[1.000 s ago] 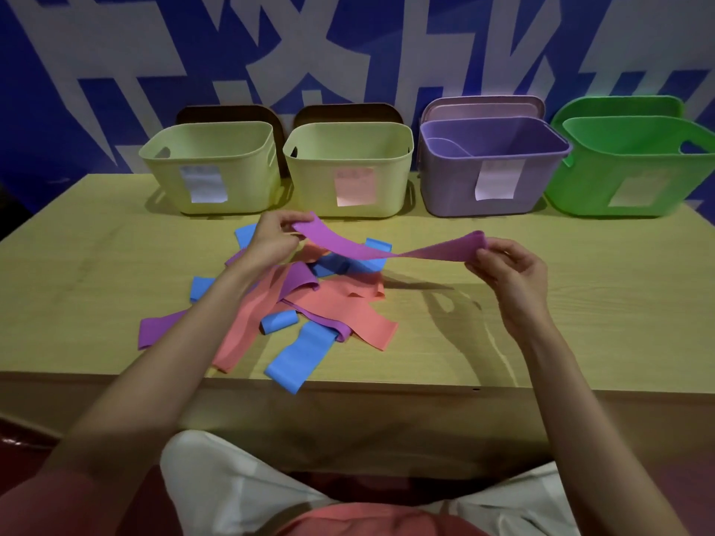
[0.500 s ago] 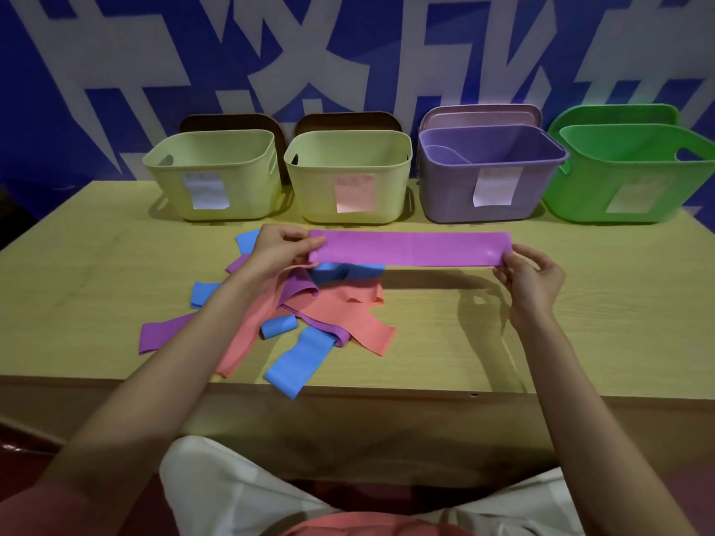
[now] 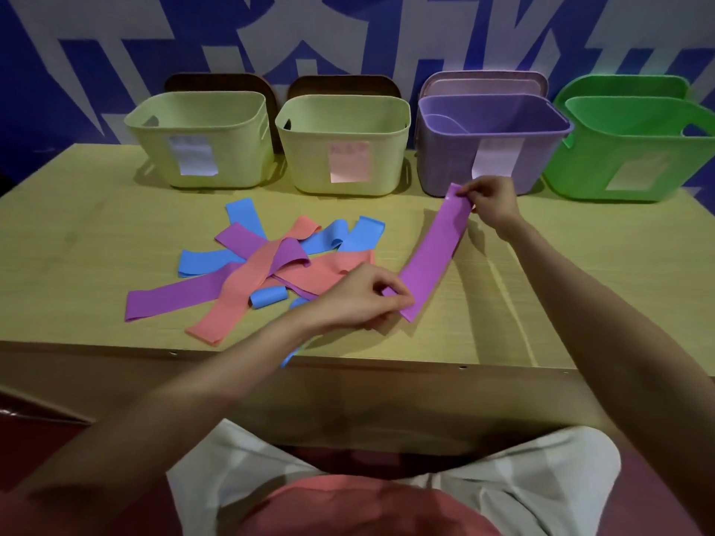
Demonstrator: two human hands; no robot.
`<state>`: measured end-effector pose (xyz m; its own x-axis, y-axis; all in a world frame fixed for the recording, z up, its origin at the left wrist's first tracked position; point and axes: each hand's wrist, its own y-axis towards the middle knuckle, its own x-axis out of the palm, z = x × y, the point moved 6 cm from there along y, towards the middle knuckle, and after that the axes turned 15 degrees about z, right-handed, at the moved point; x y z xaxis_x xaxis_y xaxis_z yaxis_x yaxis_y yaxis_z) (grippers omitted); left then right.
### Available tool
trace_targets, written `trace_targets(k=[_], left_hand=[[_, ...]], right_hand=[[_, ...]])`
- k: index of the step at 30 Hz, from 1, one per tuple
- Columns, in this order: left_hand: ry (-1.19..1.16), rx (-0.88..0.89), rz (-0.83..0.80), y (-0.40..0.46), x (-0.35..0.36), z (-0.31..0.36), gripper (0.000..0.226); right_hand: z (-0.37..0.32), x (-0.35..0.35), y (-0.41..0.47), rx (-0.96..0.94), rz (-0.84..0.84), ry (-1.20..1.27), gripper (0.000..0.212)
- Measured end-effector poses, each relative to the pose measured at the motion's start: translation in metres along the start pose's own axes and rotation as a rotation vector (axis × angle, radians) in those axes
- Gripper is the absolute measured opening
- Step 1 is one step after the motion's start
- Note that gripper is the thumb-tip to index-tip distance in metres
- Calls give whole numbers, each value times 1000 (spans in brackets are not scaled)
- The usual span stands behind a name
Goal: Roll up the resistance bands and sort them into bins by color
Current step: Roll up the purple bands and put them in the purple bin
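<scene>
At a pale wooden desk (image 3: 96, 226), I hold a flat purple rubber resistance band (image 3: 433, 257) stretched out lengthwise, running diagonally from near the desk's front edge toward the bins. My left hand (image 3: 360, 299) pinches the near end between thumb and curled fingers (image 3: 400, 294); my right hand (image 3: 491, 201) pinches the far end the same way, just in front of the purple plastic bin (image 3: 441, 160). The band lies straight and unrolled; whether it rests on the desk or hangs just above it, I cannot tell.

To the left of the band sits a loose pile of bands (image 3: 271, 265) in blue, purple and salmon pink, overlapping one another, with one small blue band (image 3: 268, 296) curled among them. Along the back of the desk stand four bins in a row: a pale yellow-green bin (image 3: 154, 148) at far left, a second pale yellow-green bin (image 3: 309, 156) beside it, then the purple one, and a bright green bin (image 3: 580, 164) at far right. Each carries a pale paper label on its front. A curved purple shape shows inside the purple bin.
</scene>
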<state>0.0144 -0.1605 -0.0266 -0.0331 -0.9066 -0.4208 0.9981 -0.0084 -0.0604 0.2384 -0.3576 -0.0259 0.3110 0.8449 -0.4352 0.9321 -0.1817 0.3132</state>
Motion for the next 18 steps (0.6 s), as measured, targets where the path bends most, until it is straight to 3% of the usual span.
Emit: trace_targets(k=[4, 9, 12, 15, 18], left_hand=[[-22, 9, -88, -5, 25, 4, 18], [-113, -117, -247, -13, 43, -3, 22], [-93, -71, -291, -14, 41, 0, 23], [9, 17, -247, -11, 37, -2, 18], [119, 96, -144, -8, 34, -10, 14]], right_hand=[[-2, 9, 6, -58, -26, -91, 27], [9, 16, -7, -105, -238, -268, 24], [4, 5, -26, -166, -209, -297, 24], [-8, -16, -67, -210, -184, -201, 21], [-17, -40, -130, -90, -199, 44, 16]])
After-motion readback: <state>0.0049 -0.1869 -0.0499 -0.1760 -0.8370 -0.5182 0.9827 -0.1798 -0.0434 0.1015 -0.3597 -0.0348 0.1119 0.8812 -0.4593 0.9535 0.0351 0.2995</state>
